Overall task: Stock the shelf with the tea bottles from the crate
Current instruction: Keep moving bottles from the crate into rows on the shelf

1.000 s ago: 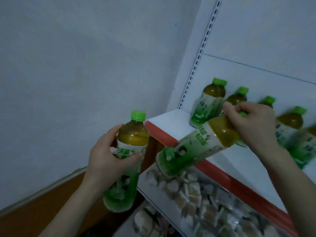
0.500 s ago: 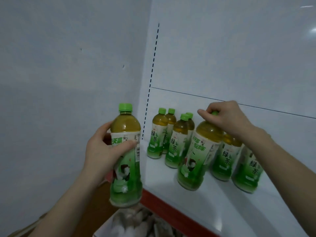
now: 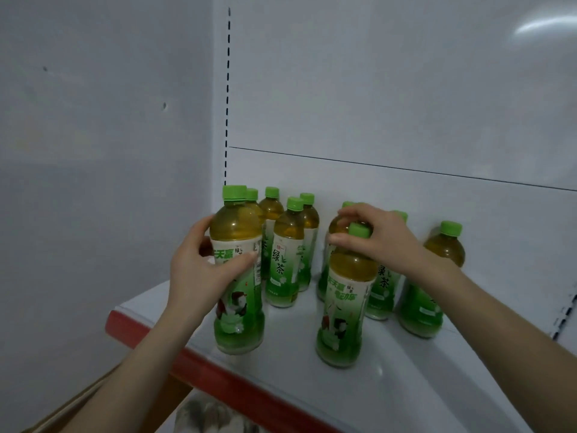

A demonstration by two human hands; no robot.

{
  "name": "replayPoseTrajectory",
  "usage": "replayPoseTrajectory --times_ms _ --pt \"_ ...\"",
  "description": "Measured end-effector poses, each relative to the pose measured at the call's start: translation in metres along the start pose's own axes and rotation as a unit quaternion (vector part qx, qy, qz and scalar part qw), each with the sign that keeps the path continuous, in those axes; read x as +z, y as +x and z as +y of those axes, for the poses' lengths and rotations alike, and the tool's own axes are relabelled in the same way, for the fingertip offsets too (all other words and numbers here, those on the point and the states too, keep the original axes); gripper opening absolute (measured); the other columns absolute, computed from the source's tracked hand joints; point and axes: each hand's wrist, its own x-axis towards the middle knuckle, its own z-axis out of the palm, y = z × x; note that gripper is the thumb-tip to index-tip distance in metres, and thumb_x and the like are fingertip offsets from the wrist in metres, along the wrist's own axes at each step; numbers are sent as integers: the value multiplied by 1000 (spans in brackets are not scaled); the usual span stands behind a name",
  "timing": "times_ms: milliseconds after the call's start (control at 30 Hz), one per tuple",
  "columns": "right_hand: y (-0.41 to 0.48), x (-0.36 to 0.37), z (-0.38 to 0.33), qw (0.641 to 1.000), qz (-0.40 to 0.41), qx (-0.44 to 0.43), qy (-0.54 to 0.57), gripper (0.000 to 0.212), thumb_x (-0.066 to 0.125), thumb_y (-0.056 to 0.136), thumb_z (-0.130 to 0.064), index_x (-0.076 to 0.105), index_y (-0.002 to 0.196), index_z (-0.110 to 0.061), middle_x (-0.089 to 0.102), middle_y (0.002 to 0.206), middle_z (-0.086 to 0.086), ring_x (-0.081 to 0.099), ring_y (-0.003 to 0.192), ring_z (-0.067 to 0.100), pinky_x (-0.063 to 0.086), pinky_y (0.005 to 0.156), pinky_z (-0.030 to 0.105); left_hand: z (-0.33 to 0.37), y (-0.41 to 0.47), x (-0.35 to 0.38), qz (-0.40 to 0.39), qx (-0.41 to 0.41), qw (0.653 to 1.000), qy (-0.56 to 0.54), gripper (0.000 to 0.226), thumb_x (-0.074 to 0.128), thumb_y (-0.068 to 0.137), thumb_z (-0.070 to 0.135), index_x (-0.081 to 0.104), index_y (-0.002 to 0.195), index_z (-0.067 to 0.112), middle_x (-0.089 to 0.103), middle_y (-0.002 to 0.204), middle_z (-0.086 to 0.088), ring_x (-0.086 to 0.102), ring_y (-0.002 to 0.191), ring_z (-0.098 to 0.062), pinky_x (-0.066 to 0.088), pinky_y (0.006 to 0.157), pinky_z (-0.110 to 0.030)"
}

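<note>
I'm mid-placement: my left hand [image 3: 203,270] grasps the left tea bottle [image 3: 237,276] at the front edge of the shelf [image 3: 312,379], 8 o'clock of the stocked bottles [image 3: 288,254], while my right hand [image 3: 381,235] pinches the cap of the right tea bottle [image 3: 346,307] at 5 o'clock; next, I'd seat both upright, then release.

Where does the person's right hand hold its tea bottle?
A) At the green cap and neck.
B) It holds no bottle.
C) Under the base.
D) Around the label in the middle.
A: the right hand grips the front bottle at its cap and neck, fingers curled round the top, while the bottle stands upright on the white shelf.
</note>
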Motion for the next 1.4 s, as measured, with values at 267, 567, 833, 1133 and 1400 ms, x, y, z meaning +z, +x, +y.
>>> replayPoseTrajectory --times_ms 267,567,833,1133,1400 --pt "-72 21 11 974 67 196 88 93 63 57 -59 34 137 -20 48 122 -9 52 104 9 44 81 23 -33 5 18 -65 25 997 15 72 82 63 16 47 124 28 56 105 6 54 84 -1 42 60 -15" --pt "-95 78 26 964 56 237 102 49 78 67 -33 47 103 -23 60 95 -4 57 84 10 51 69 25 -49 4 17 -126 127 983 33 78 84 59 23 44 127 24 53 109 1 54 98 -17 55 74 -39" --pt "-99 81 24 957 62 231 164 54 75 73 -23 39 113 -28 52 101 -24 54 96 -2 47 71 8 -61 1 10 -148 84 985 -8 97 65 52 60 36 138 24 47 121 3 51 110 -14 51 80 -29" --pt "-88 80 41 897 -20 268 352 48 67 79 -5 47 119 -22 58 125 -4 56 111 6 52 80 17 -76 -18 -5 -278 -38 960 21 110 72 29 76 30 124 40 44 102 31 48 89 7 43 77 -14" --pt "-83 91 30 935 10 271 230 61 77 68 -27 37 113 -32 51 102 -23 54 96 0 46 74 10 -81 -17 -10 -295 -47 953 39 92 50 15 93 29 98 59 42 96 38 45 83 18 39 64 -3"
